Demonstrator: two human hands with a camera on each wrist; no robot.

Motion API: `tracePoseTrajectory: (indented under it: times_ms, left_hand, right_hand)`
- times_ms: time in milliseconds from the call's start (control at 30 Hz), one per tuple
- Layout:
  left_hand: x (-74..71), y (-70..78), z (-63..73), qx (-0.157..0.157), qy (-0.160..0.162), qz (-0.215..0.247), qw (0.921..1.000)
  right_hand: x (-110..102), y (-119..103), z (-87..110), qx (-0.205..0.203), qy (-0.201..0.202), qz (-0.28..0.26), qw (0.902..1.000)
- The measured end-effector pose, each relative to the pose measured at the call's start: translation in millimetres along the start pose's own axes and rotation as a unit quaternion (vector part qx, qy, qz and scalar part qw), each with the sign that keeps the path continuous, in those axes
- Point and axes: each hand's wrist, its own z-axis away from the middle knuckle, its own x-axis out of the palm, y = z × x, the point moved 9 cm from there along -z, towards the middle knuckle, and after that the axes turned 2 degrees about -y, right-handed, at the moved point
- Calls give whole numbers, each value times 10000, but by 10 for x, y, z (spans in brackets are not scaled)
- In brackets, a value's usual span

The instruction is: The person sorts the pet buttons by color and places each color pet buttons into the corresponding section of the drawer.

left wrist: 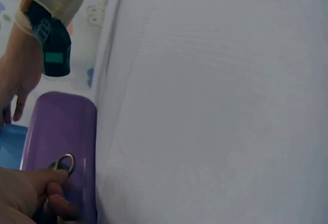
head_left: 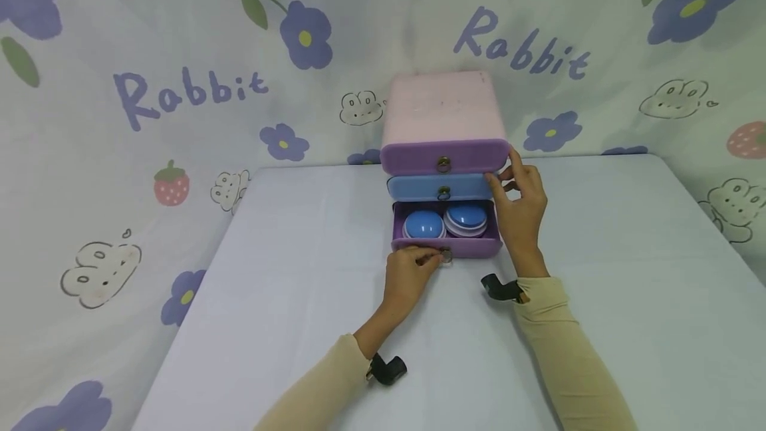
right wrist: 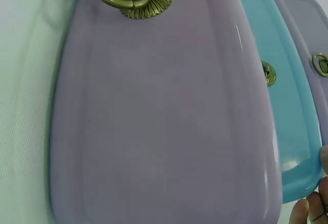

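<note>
A small drawer cabinet [head_left: 443, 105] with a pale pink top stands at the back of the table. Its bottom purple drawer [head_left: 473, 248] is pulled out, and two round blue-and-white containers, a left one [head_left: 423, 225] and a right one [head_left: 467, 215], sit inside. My left hand [head_left: 407, 279] pinches the brass ring pull [left wrist: 72, 163] on that drawer's front. At the cabinet's right side, my right hand [head_left: 522, 208] touches the edge, its thumb by the end of the blue middle drawer [head_left: 419, 188] and its index finger up beside the top purple drawer [head_left: 407, 159].
The blue drawer sticks out a little, less than the bottom one. White cloth covers the table [head_left: 287, 271]. A printed curtain [head_left: 209, 32] with flowers and rabbits hangs behind. Black wrist cameras, one left [head_left: 387, 370] and one right [head_left: 499, 288], are strapped to the sleeves.
</note>
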Motion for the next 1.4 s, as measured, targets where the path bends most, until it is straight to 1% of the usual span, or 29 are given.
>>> tracePoseTrajectory:
  times_ms: [167,467,633,733,1033,1233,1400]
  left_hand:
    - [17,-46,-61,-190,-62,150,9997]
    - [33,-45,-186,-139,12,147,9998]
    - [41,-51,-271,-74,52,244,9997]
    - [51,-71,-333,-78,75,210,9997]
    - [62,-160,-483,-254,128,217,9994]
    - [53,-171,-571,-240,138,189,9994]
    - [65,-208,-640,-411,77,192,9989]
  right_hand:
    - [-3,-7,-9,-71,-31,-32,10000]
    - [-15,27,-9,-42,-36,34,10000]
    - [-19,25,-15,-106,30,-68,9999]
    - [-16,37,-16,-125,35,-117,9998]
    - [16,59,-17,-146,-9,-158,9998]
    - [18,42,-16,-83,1,-181,9998]
    - [15,45,-10,-71,15,-153,9999]
